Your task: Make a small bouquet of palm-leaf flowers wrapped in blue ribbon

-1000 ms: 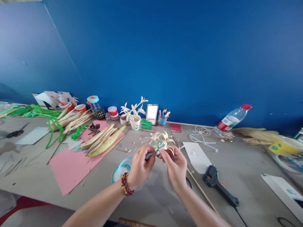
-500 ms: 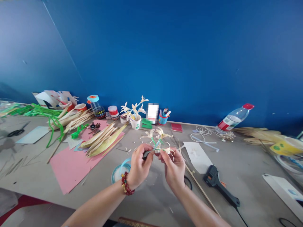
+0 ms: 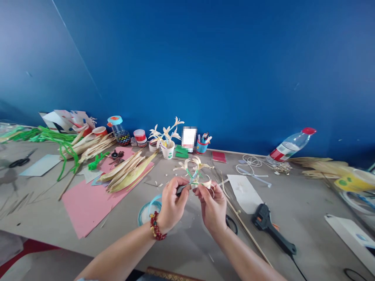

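The spray of cream, strap-petalled flowers on thin green and pale-blue stems (image 3: 195, 174) should handle as something very light: its petals look papery, springy and easily creased or torn, its stems bendable, and slipping seems unlikely. The bound base where the stems gather looks the best place to take hold, leaving the loose curls unpressed.

It sits just below the middle of the frame, held above the grey counter (image 3: 304, 203). Its slender petals arch outward and curl at the tips, some nearly into loops; the green shows brightest where the stems fork, and the fine joins are too small to make out.

Both hands are nearly closed. The left hand (image 3: 174, 201) has its fingers folded round a dark grey object (image 3: 181, 190), mostly hidden, with thumb and forefinger meeting beside the spray's base; whether they grip the stems too, I cannot tell. The right hand (image 3: 215, 205) pinches the spray's lower right part between thumb and fingertips.
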Action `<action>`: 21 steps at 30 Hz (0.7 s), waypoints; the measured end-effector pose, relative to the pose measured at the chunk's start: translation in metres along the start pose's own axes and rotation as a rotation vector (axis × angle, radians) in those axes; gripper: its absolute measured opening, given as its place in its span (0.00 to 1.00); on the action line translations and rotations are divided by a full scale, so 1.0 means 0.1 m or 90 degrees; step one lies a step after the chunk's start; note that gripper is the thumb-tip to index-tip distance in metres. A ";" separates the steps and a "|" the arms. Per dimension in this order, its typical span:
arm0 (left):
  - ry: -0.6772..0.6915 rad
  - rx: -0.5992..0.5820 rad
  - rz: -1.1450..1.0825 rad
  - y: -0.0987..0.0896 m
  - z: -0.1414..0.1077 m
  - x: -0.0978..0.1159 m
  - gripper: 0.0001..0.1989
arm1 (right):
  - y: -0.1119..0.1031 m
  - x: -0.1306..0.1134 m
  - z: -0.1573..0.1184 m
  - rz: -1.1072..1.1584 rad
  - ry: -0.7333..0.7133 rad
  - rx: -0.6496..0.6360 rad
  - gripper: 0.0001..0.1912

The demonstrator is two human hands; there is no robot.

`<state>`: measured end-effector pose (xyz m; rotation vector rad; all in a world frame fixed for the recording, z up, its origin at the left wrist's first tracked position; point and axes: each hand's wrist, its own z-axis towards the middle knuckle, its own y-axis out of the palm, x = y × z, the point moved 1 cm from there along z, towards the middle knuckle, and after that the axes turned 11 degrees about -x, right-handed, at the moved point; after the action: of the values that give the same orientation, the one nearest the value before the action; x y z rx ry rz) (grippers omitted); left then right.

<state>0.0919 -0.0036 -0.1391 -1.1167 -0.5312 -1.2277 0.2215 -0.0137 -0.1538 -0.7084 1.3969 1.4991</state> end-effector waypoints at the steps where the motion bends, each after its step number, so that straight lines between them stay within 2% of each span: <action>1: -0.001 0.002 0.002 0.00 0.00 -0.01 0.04 | 0.00 0.01 0.00 0.007 0.003 0.001 0.13; 12: -0.022 -0.009 -0.025 0.01 0.01 -0.04 0.04 | -0.03 0.10 0.02 0.075 0.037 0.000 0.13; 17: -0.068 -0.029 -0.169 0.02 0.03 -0.01 0.07 | -0.02 0.04 0.02 0.081 0.043 -0.075 0.13; 21: -0.117 -0.067 -0.310 0.03 0.05 0.00 0.08 | -0.02 0.01 0.05 0.054 0.057 -0.137 0.09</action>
<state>0.0953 0.0004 -0.1380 -1.2373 -0.9258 -1.5927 0.2240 -0.0092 -0.1550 -0.8683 1.3583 1.7207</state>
